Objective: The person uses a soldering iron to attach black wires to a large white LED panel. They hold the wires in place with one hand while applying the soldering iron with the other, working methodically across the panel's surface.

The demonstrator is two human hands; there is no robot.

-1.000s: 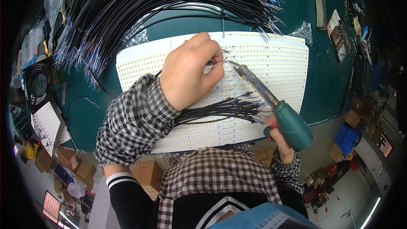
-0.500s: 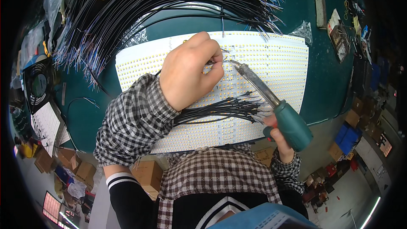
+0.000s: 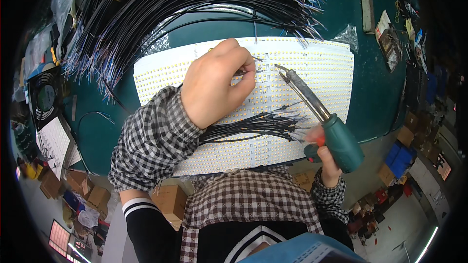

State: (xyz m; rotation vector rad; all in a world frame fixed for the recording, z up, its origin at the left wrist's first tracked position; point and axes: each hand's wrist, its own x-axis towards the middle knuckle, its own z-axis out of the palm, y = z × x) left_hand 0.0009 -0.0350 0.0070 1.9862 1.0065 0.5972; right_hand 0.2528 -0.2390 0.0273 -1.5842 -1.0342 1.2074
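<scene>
Soldering iron (image 3: pixel 335 129) now apparently off wires (image 3: pixel 258 60)

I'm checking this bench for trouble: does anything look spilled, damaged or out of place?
No clear spill or damage; one thin cable left of the dotted white boards seems stray, lying apart from the big black bundle.

The right hand's (image 3: pixel 331 169) soldering iron (image 3: pixel 304 86) is showing a green handle (image 3: pixel 344 144); beneath the left hand (image 3: pixel 214 85), white boards (image 3: pixel 324 80) are bearing yellow dots in rows. Beyond both hands, black cables (image 3: pixel 146 0) are showing bluish ends. Black-and-white checks are covering the sleeves (image 3: pixel 151 136) behind both hands, brown-and-white checks the apron (image 3: pixel 251 197) between them.
</scene>
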